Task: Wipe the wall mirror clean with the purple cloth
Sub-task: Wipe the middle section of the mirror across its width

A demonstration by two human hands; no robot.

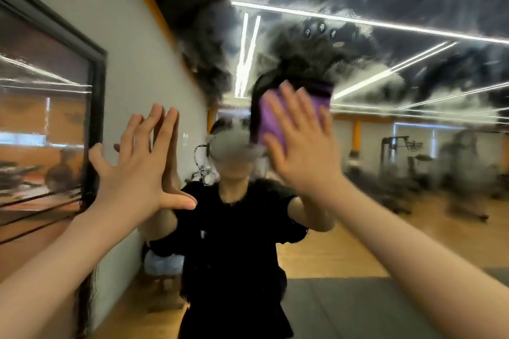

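The right hand (300,143), fingers straight and spread, presses the purple cloth (271,118) flat on the wall mirror (413,173) at about one o'clock from centre, while the left hand (137,170), open-fingered, lies flat on the glass at nine o'clock.

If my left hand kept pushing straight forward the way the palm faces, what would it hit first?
The wall mirror itself. Your left hand, open with fingers spread, seems to meet its own reflection at the fingertips, so it looks already at the glass.
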